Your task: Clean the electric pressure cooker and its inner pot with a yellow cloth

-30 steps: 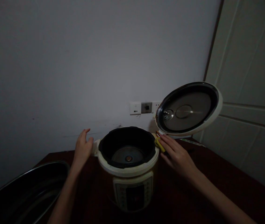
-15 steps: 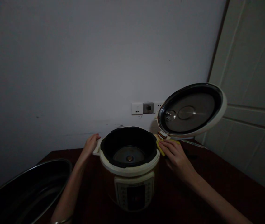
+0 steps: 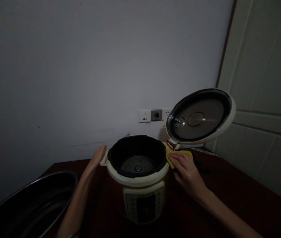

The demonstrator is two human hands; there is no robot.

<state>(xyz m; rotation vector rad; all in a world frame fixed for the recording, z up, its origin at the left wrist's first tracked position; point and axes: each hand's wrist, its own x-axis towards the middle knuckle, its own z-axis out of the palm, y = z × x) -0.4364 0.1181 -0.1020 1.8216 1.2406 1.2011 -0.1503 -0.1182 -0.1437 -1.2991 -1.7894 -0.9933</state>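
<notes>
In the head view, an electric pressure cooker [image 3: 142, 181] stands upright with its lid [image 3: 199, 119] swung up at the right side. Its dark inside is bare, with a small round button at the centre of the floor. My left hand [image 3: 97, 158] is closed at the side handle [image 3: 103, 161] on the left; its fingers are partly hidden. A yellow cloth [image 3: 187, 153] is pinched under the fingers of my right hand [image 3: 185, 167], pressed on the cooker's right rim just below the lid hinge [image 3: 172, 144].
A large metal basin [image 3: 74, 175] is at the lower left, beside my left forearm. Behind the cooker, wall sockets [image 3: 144, 116] sit on the pale wall. A panelled door [image 3: 261, 99] rises on the right. Dark items lie on the dark red table [image 3: 231, 185] behind my right hand.
The right hand has shifted slightly down, with more of the yellow cloth showing. My left hand has turned a little at the handle. The view has shifted slightly.
</notes>
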